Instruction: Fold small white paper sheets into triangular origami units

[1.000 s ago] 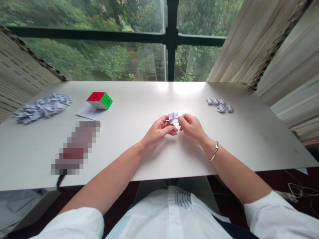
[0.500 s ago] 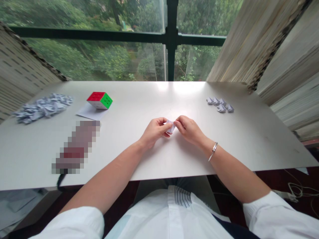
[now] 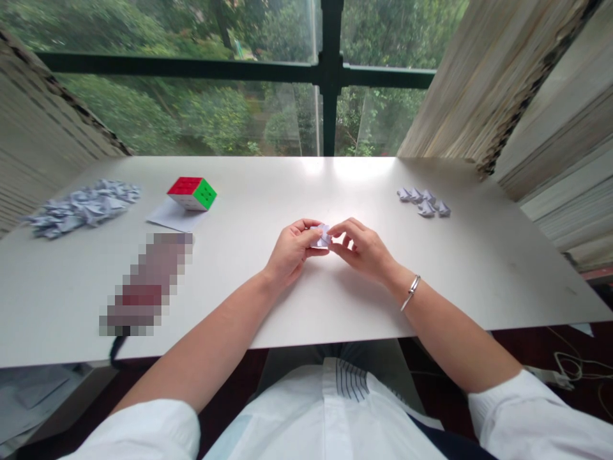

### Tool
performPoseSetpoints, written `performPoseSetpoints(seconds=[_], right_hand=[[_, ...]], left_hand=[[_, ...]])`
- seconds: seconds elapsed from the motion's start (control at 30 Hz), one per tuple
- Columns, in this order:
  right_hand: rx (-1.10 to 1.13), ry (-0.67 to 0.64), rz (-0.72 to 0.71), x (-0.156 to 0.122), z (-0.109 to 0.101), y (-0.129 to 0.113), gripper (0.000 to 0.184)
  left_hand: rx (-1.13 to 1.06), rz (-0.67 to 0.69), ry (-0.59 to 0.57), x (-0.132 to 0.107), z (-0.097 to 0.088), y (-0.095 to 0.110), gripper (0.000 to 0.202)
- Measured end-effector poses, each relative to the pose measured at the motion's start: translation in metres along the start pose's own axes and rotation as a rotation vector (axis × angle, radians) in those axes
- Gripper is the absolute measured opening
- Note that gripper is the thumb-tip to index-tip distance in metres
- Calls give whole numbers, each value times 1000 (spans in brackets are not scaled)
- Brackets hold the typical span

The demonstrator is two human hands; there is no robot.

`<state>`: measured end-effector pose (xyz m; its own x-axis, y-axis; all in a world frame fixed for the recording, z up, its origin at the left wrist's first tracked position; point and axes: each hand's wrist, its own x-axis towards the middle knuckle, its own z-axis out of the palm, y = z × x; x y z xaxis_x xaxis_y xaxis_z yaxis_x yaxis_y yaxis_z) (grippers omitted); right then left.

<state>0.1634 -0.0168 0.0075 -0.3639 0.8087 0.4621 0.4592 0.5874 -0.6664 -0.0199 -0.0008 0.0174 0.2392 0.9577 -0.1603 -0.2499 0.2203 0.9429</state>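
A small folded piece of pale lilac paper (image 3: 320,236) is pinched between both my hands above the middle of the white table (image 3: 268,191). My left hand (image 3: 290,250) grips its left side with thumb and fingers closed. My right hand (image 3: 364,250) pinches its right side with thumb and forefinger, and a silver bracelet sits on that wrist. Most of the paper is hidden by my fingers.
A heap of folded lilac papers (image 3: 81,207) lies at the far left. A colour cube (image 3: 191,193) rests on a white sheet. A few folded pieces (image 3: 424,202) sit at the right. A blurred-out object (image 3: 146,284) lies front left. Stacked boards flank both sides.
The paper, held up and spread like a star a second ago, has been lowered and closed in between my fingers. Both hands have come closer together.
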Motion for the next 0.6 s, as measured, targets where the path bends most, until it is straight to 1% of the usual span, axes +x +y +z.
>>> performPoseSetpoints(seconds=[0.13, 0.27, 0.43, 0.6], right_hand=[[22, 23, -4, 0, 0, -2, 12], [30, 26, -29, 0, -2, -4, 16], [29, 30, 19, 0, -2, -7, 20], [20, 35, 28, 1, -2, -6, 20]], left_hand=[[-38, -23, -8, 0, 0, 1, 24], [-25, -22, -22, 0, 0, -1, 26], [10, -2, -9, 0, 1, -3, 29], [11, -8, -9, -1, 2, -3, 29]])
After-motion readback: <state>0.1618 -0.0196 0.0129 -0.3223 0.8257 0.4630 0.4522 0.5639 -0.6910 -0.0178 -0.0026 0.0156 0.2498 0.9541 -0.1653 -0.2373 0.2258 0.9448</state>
